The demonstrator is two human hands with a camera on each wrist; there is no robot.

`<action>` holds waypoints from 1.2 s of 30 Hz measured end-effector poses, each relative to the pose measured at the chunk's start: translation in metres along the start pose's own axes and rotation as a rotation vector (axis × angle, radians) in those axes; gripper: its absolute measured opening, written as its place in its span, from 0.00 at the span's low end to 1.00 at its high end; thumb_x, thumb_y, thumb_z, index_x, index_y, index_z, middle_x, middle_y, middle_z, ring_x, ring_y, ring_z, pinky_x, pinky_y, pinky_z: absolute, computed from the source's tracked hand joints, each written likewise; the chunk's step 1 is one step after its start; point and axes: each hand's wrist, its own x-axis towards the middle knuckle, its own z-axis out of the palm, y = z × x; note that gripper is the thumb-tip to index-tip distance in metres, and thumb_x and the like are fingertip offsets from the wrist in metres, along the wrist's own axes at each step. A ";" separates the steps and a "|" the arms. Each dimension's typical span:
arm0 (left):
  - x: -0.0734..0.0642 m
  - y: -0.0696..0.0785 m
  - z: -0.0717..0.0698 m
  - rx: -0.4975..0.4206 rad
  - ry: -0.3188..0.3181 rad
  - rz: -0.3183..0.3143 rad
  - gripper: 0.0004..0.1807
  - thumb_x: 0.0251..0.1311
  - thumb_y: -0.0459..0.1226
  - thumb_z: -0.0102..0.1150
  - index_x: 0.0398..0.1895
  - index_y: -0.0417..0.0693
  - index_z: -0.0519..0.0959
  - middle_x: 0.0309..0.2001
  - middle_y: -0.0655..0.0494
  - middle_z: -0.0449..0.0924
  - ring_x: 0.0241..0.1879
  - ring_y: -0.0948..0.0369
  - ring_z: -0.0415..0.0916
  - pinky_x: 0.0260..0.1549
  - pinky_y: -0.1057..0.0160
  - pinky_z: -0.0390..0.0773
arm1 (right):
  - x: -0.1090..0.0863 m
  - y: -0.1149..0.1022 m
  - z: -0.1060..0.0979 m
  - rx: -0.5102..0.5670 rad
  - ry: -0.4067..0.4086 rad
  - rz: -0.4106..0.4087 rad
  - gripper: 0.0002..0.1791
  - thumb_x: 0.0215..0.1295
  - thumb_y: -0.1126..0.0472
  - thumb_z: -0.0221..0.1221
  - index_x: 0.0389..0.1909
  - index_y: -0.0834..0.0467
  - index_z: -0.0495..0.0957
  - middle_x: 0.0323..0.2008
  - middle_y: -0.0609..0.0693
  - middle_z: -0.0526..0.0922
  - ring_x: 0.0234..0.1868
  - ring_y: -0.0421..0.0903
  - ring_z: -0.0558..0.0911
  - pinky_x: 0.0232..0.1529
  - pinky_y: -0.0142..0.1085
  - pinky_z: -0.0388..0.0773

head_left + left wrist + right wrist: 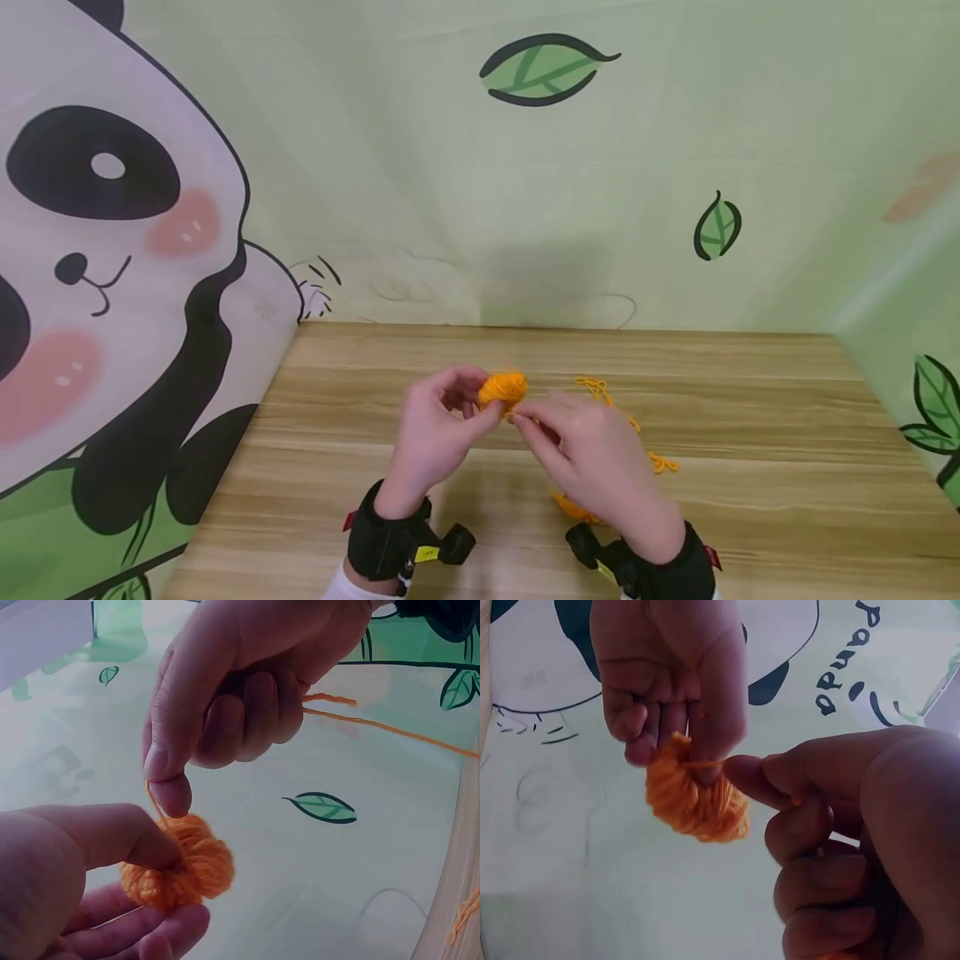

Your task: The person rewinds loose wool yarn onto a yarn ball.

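Observation:
A small orange yarn bundle [503,388], cinched in its middle, is held up above the table by my left hand [438,429]. In the left wrist view the thumb presses into the waist of the bundle [214,862], with fingers beneath it. My right hand [585,442] pinches a thin strand [705,763] between thumb and forefinger, close beside the bundle. That strand runs taut from the pinch to the bundle's middle. The right hand's other fingers are curled, and yarn [390,727] trails out behind them.
Loose orange yarn [663,463] winds over the wooden table [337,400] to the right. More orange yarn [577,507] lies partly hidden under the right forearm. A green backdrop [420,167] with a panda and leaves stands behind the table. Both wrists wear black camera straps [382,533].

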 end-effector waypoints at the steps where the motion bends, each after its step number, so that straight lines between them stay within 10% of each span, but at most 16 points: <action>1: 0.000 0.000 -0.001 0.007 -0.028 0.010 0.10 0.51 0.26 0.69 0.37 0.38 0.83 0.31 0.50 0.83 0.25 0.56 0.74 0.24 0.68 0.75 | 0.000 0.001 -0.001 -0.010 0.018 -0.016 0.04 0.65 0.58 0.64 0.37 0.51 0.85 0.25 0.39 0.78 0.19 0.33 0.67 0.17 0.29 0.68; 10: 0.000 -0.002 -0.011 -0.058 -0.237 0.083 0.12 0.55 0.25 0.67 0.43 0.38 0.85 0.38 0.52 0.86 0.31 0.58 0.78 0.32 0.59 0.83 | 0.004 0.006 -0.005 -0.002 0.150 -0.063 0.06 0.61 0.59 0.67 0.39 0.53 0.87 0.29 0.42 0.82 0.19 0.34 0.68 0.16 0.30 0.72; 21: -0.001 -0.024 -0.013 -0.200 -0.405 0.118 0.15 0.55 0.25 0.66 0.46 0.39 0.84 0.40 0.50 0.86 0.32 0.55 0.80 0.34 0.58 0.86 | 0.004 0.013 0.001 0.040 0.113 0.044 0.06 0.67 0.57 0.63 0.42 0.50 0.86 0.36 0.41 0.84 0.23 0.34 0.73 0.19 0.31 0.75; 25: -0.002 -0.029 -0.014 -0.310 -0.325 0.034 0.14 0.56 0.27 0.68 0.47 0.40 0.83 0.41 0.47 0.86 0.34 0.51 0.81 0.35 0.59 0.86 | 0.005 0.015 0.009 0.027 0.027 0.093 0.07 0.69 0.60 0.60 0.43 0.50 0.85 0.37 0.42 0.85 0.31 0.36 0.78 0.31 0.35 0.82; 36: 0.002 -0.033 -0.014 -0.441 0.067 -0.029 0.12 0.58 0.27 0.66 0.42 0.29 0.76 0.38 0.44 0.84 0.32 0.49 0.81 0.34 0.61 0.86 | 0.005 0.002 0.018 0.070 -0.131 0.078 0.08 0.73 0.51 0.57 0.32 0.43 0.79 0.16 0.37 0.64 0.16 0.34 0.63 0.16 0.29 0.60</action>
